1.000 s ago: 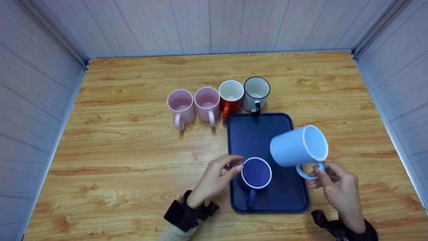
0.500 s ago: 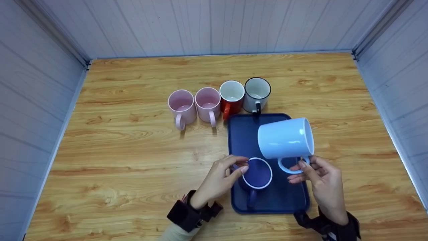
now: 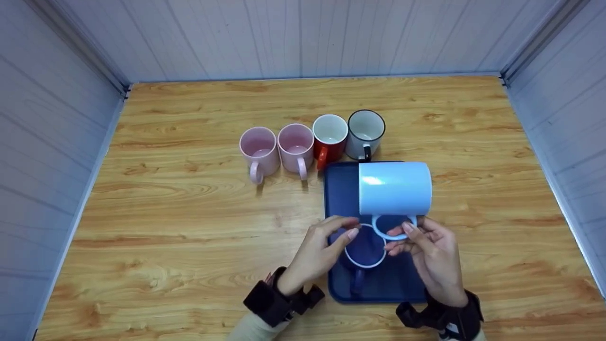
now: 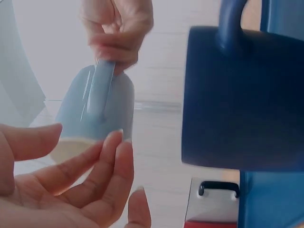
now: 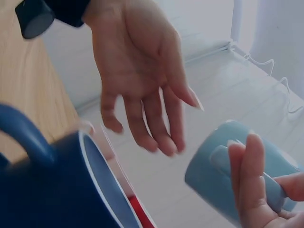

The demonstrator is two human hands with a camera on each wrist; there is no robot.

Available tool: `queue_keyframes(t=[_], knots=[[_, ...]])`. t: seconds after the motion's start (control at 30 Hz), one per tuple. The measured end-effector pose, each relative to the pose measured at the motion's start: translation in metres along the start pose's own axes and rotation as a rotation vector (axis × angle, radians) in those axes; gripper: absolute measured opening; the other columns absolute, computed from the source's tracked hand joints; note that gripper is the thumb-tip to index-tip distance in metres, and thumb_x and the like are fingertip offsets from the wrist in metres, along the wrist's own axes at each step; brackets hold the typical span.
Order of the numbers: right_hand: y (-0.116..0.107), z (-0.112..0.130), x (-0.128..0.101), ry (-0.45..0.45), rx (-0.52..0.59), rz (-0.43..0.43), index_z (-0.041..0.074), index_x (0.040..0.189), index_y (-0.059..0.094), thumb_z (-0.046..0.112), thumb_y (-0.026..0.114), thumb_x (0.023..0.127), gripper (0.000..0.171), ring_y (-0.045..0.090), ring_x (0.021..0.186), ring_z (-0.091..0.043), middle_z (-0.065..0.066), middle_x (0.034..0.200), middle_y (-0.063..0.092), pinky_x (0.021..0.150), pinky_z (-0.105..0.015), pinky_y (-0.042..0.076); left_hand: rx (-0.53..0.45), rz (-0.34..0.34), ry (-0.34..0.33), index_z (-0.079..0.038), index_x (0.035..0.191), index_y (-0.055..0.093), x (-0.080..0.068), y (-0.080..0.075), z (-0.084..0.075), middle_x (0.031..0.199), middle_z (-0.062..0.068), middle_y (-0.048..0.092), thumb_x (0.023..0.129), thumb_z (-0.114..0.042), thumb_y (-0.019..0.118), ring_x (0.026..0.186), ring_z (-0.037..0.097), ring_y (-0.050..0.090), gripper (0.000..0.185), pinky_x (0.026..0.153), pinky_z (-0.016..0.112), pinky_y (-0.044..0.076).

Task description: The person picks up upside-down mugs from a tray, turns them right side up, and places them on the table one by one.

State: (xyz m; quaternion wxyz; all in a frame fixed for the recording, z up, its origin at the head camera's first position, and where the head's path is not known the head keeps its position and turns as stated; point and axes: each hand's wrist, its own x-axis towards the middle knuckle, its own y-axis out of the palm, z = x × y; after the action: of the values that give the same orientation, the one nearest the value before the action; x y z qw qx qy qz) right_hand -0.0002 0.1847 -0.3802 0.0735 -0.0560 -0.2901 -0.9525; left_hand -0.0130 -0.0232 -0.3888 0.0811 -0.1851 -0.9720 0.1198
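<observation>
From the head camera I see my right hand [image 3: 433, 258] pinching the handle of the light blue mug [image 3: 395, 188], which hangs on its side above the navy tray [image 3: 338, 189] on the worktop [image 3: 189, 213]. My left hand [image 3: 322, 251] hovers beside the dark blue mug [image 3: 363, 247] standing on the tray, fingers loosely spread and holding nothing. Beyond the tray stand two pink mugs [image 3: 277, 149], a red mug [image 3: 329, 135] and a white black-rimmed mug [image 3: 364, 132]. In the left wrist view my relaxed fingers [image 4: 111, 161] lie near the light blue mug. In the right wrist view my fingers [image 5: 251, 175] grip its handle.
</observation>
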Motion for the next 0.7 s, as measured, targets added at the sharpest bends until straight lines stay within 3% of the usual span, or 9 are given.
queue_keyframes(t=[0.17, 0.27, 0.57, 0.7], knots=[[0.003, -0.008, 0.002, 0.010, 0.102, 0.059, -0.017, 0.097, 0.052, -0.015, 0.034, 0.092, 0.019, 0.065, 0.065, -0.031, -0.025, 0.082, 0.063, 0.055, -0.032, 0.053, -0.034, -0.013, -0.032, -0.002, 0.114, 0.061, 0.004, 0.005, -0.002, 0.108, 0.006, 0.062, 0.094, -0.022, 0.052, 0.104, 0.016, 0.054, 0.030, 0.089, 0.040, 0.043], [0.005, -0.012, 0.004, 0.030, 0.149, 0.080, -0.017, 0.097, 0.052, -0.015, 0.032, 0.093, 0.021, 0.065, 0.067, -0.031, -0.025, 0.084, 0.063, 0.056, -0.032, 0.053, -0.091, -0.032, -0.055, -0.004, 0.111, 0.062, 0.006, 0.008, -0.003, 0.107, 0.006, 0.062, 0.094, -0.021, 0.053, 0.101, 0.015, 0.056, 0.027, 0.087, 0.037, 0.043], [0.009, -0.022, 0.008, 0.106, 0.191, 0.077, -0.016, 0.097, 0.056, -0.014, 0.032, 0.093, 0.024, 0.065, 0.066, -0.029, -0.023, 0.083, 0.064, 0.055, -0.029, 0.053, -0.375, -0.161, -0.121, 0.006, 0.102, 0.062, 0.012, 0.018, -0.003, 0.096, 0.013, 0.065, 0.091, -0.011, 0.057, 0.090, 0.017, 0.060, 0.021, 0.082, 0.029, 0.046], [0.010, -0.024, 0.009, 0.121, 0.142, 0.068, -0.017, 0.097, 0.056, -0.013, 0.035, 0.093, 0.022, 0.065, 0.065, -0.028, -0.022, 0.083, 0.064, 0.055, -0.030, 0.053, -0.490, -0.205, -0.181, 0.010, 0.102, 0.061, 0.012, 0.019, -0.003, 0.094, 0.013, 0.063, 0.089, -0.009, 0.059, 0.086, 0.015, 0.059, 0.023, 0.079, 0.027, 0.046]])
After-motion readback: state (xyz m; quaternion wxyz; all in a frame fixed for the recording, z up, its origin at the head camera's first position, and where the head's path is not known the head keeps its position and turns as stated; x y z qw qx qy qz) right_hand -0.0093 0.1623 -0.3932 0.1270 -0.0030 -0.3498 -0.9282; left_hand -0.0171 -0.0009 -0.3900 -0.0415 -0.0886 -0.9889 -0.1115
